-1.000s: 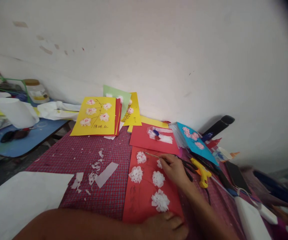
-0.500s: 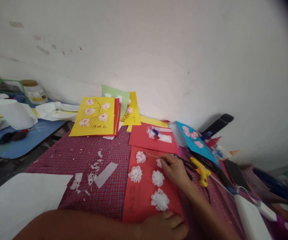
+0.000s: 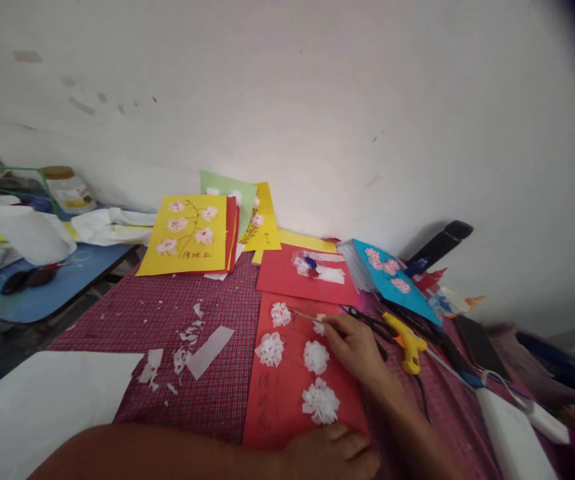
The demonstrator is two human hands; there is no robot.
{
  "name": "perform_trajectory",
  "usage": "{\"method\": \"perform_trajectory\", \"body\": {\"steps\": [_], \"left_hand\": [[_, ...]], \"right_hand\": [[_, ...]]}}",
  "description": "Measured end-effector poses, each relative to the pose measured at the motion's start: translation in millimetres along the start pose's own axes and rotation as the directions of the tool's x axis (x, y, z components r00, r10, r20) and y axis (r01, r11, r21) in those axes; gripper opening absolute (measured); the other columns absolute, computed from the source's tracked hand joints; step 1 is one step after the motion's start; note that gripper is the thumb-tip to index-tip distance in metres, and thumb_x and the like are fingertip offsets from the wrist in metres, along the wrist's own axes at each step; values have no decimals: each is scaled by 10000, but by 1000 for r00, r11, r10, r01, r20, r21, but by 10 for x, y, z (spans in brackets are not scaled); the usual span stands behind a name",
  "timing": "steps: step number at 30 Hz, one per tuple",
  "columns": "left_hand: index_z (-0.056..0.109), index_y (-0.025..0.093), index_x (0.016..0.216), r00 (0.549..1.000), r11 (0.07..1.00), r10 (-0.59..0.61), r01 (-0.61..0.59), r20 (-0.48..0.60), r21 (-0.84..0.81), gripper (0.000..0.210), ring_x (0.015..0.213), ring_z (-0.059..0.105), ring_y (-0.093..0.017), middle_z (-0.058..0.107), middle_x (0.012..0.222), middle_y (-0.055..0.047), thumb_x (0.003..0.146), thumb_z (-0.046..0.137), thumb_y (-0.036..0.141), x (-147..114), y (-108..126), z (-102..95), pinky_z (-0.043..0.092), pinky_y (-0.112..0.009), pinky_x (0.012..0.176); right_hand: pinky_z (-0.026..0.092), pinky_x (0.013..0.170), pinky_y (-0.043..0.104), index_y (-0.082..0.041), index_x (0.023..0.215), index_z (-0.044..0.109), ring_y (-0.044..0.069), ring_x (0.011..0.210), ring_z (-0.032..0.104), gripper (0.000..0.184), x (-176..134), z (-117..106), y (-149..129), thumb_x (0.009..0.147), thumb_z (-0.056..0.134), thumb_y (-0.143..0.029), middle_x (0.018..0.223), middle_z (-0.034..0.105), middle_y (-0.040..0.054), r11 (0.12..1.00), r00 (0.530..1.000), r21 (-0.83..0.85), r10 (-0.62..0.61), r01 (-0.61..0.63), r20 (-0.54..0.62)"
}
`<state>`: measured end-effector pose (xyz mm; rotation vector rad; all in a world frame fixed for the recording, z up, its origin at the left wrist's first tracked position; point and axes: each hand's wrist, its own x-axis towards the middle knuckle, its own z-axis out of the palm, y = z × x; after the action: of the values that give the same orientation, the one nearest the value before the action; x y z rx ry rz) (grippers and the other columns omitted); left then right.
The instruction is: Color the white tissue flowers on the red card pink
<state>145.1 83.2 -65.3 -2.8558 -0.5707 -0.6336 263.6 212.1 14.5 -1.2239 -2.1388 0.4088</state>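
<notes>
A thin paintbrush (image 3: 308, 316) is pinched in my right hand (image 3: 354, 345). Its tip is at the upper-left flower (image 3: 281, 314), a crumpled white paper bloom with pink touches. That flower is one of several on a red card (image 3: 287, 380) with dark handwriting and faint stem lines. One bloom (image 3: 320, 325) is partly behind the brush and my fingers. Across the card's lower edge my left hand (image 3: 334, 453) lies flat, just below the largest white flower (image 3: 320, 401).
Paper scraps (image 3: 210, 352) and a white sheet (image 3: 52, 393) lie to the left. Finished-looking yellow cards (image 3: 187, 233) lean by the wall. A second red card (image 3: 287, 273) is behind mine. On the right are black scissors (image 3: 367, 320), a yellow glue gun (image 3: 407, 343) and a blue card (image 3: 392, 273).
The brush tip has shifted very slightly right and down beside the upper-left flower. My left hand stays on the card. The view has tilted slightly.
</notes>
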Motion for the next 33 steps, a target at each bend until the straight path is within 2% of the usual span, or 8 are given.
{"method": "perform_trajectory", "body": {"steps": [3, 10, 16, 22, 26, 33], "left_hand": [[676, 268, 1221, 998, 998, 54, -54, -12, -18, 245, 1118, 657, -161, 707, 1260, -35, 1059, 514, 356, -38, 1, -31, 483, -276, 894], [669, 289, 1266, 998, 996, 67, -66, 20, -68, 273, 1160, 643, -179, 689, 1287, -47, 1055, 521, 378, -48, -41, -162, 481, -282, 911], [676, 288, 1247, 998, 998, 50, -51, -39, -34, 293, 1113, 658, -179, 706, 1244, -51, 1067, 486, 419, -52, -6, -70, 486, -295, 892], [686, 279, 1219, 999, 998, 45, -46, -27, -42, 274, 1100, 664, -170, 710, 1255, -43, 1055, 519, 421, -47, -4, -85, 487, -288, 891], [686, 280, 1220, 999, 997, 46, -46, 5, -57, 278, 1100, 668, -170, 713, 1252, -47, 1056, 515, 424, -38, 0, -95, 492, -287, 892], [662, 260, 1263, 999, 1000, 16, -17, -44, -26, 276, 1103, 667, -167, 714, 1226, -42, 1063, 482, 320, -57, 43, 32, 494, -286, 925]], "right_hand": [[547, 720, 322, -221, 957, 785, 219, 776, 745, 233, -2, -25, -20, 968, 562, -286, 885, 804, 54, 1000, 1000, -3, 12, -12, -17], [553, 784, 335, -239, 996, 773, 225, 839, 752, 212, -33, 52, 54, 981, 565, -279, 933, 809, 52, 999, 999, -13, -36, 36, -6], [557, 760, 331, -242, 974, 774, 225, 802, 752, 221, -42, 2, -14, 973, 557, -284, 911, 807, 54, 1000, 999, -7, -17, 16, -37], [552, 757, 330, -238, 984, 778, 223, 808, 746, 220, -59, 1, -5, 961, 560, -268, 932, 805, 55, 999, 1000, -18, -26, 26, 14], [547, 744, 328, -240, 969, 771, 220, 793, 743, 226, -62, -30, -11, 972, 547, -276, 909, 801, 52, 999, 1000, -30, -11, 10, -17], [558, 764, 328, -233, 986, 755, 213, 812, 740, 191, -84, -20, -26, 981, 566, -261, 921, 795, 53, 999, 999, -14, -52, 52, 16]]}}
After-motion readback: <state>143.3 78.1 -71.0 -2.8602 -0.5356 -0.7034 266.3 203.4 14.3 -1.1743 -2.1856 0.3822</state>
